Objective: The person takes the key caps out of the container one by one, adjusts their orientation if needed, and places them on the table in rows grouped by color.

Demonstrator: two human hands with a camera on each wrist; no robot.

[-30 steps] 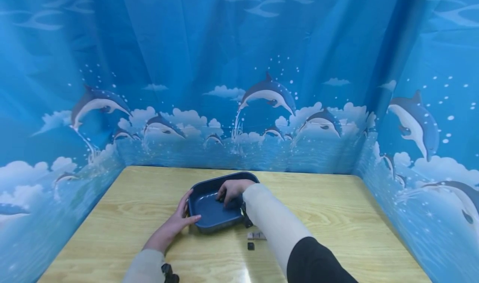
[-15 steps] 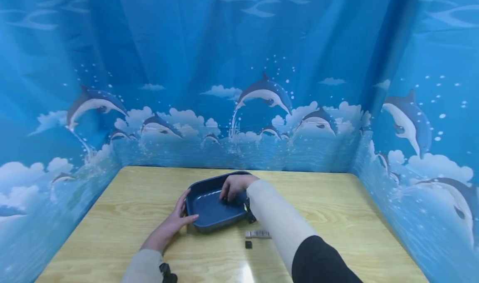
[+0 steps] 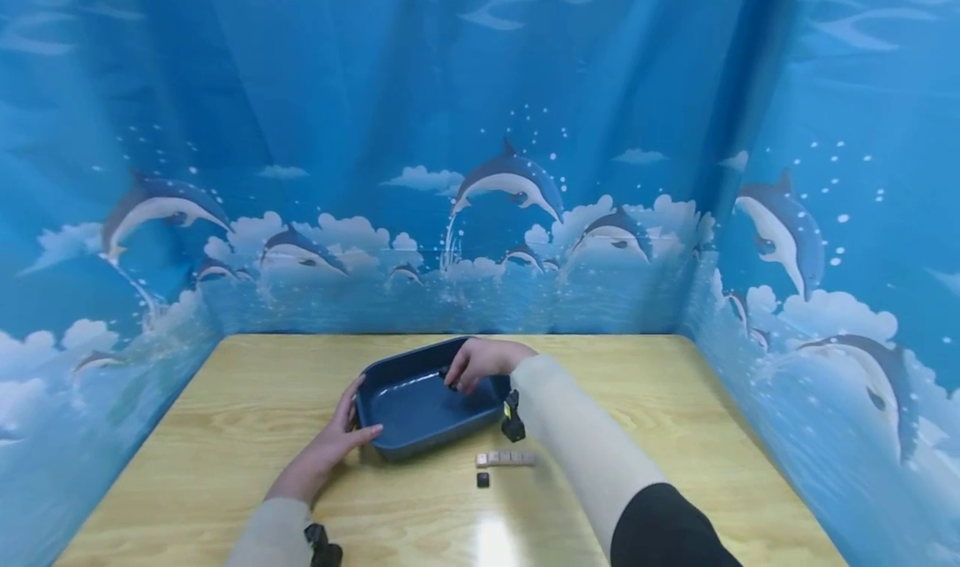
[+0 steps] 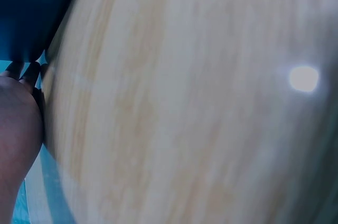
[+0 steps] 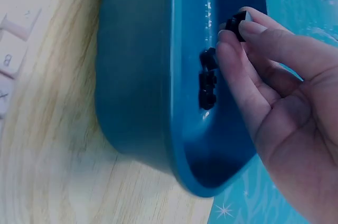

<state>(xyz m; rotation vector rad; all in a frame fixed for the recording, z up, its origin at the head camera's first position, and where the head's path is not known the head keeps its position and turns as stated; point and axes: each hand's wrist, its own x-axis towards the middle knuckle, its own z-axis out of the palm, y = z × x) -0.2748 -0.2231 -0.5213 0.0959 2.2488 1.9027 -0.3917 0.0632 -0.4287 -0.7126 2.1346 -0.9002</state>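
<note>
A dark blue rectangular tray (image 3: 420, 417) stands on the table, its left end held by my left hand (image 3: 330, 446). The thumb lies at the near left corner and the fingers spread along the left side; the left wrist view catches only part of that hand. My right hand (image 3: 483, 363) is over the tray's inside, pinching a black keycap (image 5: 237, 25) between thumb and fingertips. Several more black keycaps (image 5: 208, 81) lie on the tray floor just below the fingers.
In front of the tray is a row of light keycaps (image 3: 506, 459), some with printed marks in the right wrist view. A single black keycap (image 3: 483, 479) sits just nearer than the row's left end. A blue dolphin-print curtain surrounds the wooden table (image 3: 637, 434).
The head view has swung right. My right hand has risen slightly within the tray, and more of the light keycap row shows beside the sleeve. My left hand stays at the tray.
</note>
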